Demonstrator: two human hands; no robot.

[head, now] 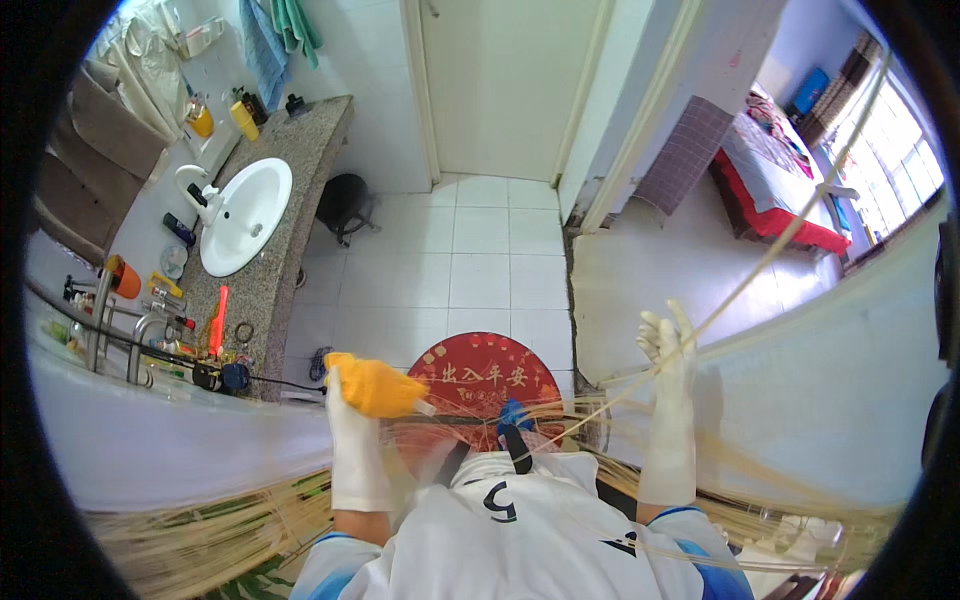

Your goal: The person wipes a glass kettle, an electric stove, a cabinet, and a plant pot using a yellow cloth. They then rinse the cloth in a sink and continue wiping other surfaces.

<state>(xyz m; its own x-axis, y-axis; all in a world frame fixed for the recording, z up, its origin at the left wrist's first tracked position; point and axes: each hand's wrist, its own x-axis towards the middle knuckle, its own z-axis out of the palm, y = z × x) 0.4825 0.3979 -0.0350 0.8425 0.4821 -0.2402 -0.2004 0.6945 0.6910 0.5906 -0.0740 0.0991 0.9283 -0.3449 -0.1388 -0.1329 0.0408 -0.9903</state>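
Note:
My left hand (354, 439), in a long cream rubber glove, grips a bunched yellow-orange cloth (379, 386) in front of my body. My right hand (667, 356), gloved the same way, is raised with its fingers apart and slightly curled. A pale strand (780, 244) of a hanging string curtain crosses in front of it; contact cannot be told. More curtain strands (225, 529) spread behind my left arm, and others trail past my right forearm. Below lies a red round-ended doormat (484, 356) with printed writing. A blue-covered foot (513, 414) stands on it.
At left, a granite counter (300, 187) carries a white washbasin (247, 217), an orange-red long-handled item (219, 322) and taps (139, 349). A black stool (345, 202) stands beside it. Ahead is a closed door (514, 82). A doorway at right shows a bed (780, 180).

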